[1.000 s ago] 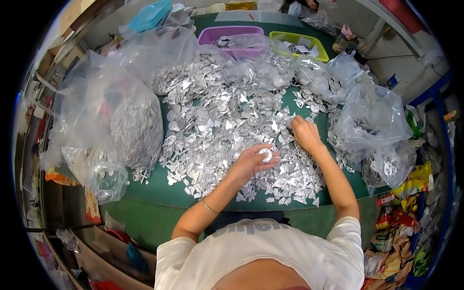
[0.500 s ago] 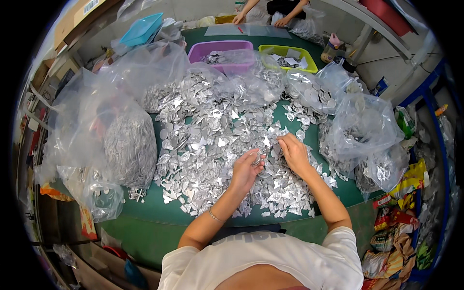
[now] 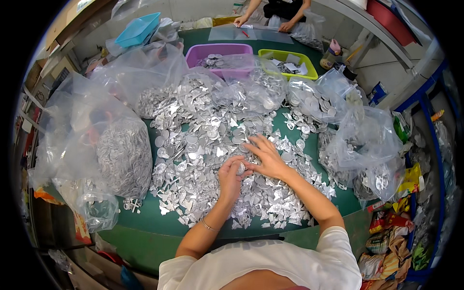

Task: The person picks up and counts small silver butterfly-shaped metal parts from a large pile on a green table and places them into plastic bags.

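Observation:
A wide heap of small silver metal pieces, flat discs and cut-out shapes, spreads over the green table. Over its middle, my left hand is closed round a round silver metal piece. Just to the right is my right hand, with its fingers spread above the pieces. Its thumb side comes up close to the left fingertips; whether it touches the held piece I cannot tell.
Clear bags of silver pieces stand left and right. Behind the heap are a purple basket and a yellow-green basket. Another person's hands work at the far table edge. Blue shelving stands right.
Both hands have moved left. The right hand has left the pieces at the heap's right, spread its fingers and come up beside the left hand, which stays closed.

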Available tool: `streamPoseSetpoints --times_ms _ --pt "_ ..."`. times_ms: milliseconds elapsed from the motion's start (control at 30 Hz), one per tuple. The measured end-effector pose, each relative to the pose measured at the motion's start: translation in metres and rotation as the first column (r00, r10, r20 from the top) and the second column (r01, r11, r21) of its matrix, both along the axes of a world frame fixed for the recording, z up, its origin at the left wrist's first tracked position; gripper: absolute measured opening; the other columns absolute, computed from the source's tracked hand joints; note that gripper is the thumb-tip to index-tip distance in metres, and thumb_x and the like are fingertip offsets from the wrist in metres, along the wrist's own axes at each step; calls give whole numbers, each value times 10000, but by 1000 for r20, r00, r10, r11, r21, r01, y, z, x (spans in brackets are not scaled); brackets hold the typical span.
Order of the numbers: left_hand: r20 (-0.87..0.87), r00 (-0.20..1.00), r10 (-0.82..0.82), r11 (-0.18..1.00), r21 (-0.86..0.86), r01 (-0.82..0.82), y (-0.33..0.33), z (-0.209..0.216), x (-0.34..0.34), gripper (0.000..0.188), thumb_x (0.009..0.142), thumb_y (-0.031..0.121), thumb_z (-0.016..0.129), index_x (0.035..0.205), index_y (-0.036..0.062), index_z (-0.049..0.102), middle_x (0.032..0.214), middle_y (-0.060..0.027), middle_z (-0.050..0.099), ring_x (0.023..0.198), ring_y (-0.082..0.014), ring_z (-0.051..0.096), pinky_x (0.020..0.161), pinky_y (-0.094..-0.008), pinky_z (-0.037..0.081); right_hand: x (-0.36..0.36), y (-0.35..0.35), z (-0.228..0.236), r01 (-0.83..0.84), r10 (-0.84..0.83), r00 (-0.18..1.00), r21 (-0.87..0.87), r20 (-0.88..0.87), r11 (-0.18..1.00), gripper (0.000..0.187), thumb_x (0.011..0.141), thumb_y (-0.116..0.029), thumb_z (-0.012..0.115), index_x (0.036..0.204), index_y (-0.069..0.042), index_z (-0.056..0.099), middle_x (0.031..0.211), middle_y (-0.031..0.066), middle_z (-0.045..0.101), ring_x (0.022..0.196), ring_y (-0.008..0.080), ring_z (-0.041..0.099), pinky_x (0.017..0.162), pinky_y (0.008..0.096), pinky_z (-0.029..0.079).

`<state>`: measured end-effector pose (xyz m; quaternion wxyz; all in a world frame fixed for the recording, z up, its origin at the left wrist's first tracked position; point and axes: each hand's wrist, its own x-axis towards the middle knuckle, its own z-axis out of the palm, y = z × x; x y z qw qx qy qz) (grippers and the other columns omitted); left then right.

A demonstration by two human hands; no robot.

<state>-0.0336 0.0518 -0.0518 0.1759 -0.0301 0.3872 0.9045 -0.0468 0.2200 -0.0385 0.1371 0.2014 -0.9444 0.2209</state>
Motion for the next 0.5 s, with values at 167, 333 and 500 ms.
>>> streamPoseSetpoints --times_ms 167,333,500 --pt "8 991 135 991 4 -135 -4 -1 -2 185 892 68 443 1042 -14 515 889 -104 573 800 -198 595 668 -291 519 -10 -13 -19 -47 45 998 42 53 998 551 725 -299 678 1214 -122 496 1342 177 341 1223 351 359 999 441 288" --pt "35 967 253 967 9 -253 -7 -6 -3 172 897 61 431 1032 -2 518 901 -93 568 781 -189 586 673 -297 511 -10 -15 -10 33 20 978 -250 209 968 680 706 -239 703 1276 -52 384 1327 204 343 1215 368 360 989 430 301" --pt "14 947 321 947 6 -321 -8 -1 -5 138 886 61 450 993 11 519 876 -90 562 759 -183 569 658 -293 491 -13 -32 -14 171 -139 979 -227 150 959 763 671 -220 734 1260 49 330 1210 229 391 1106 378 426 915 420 360"
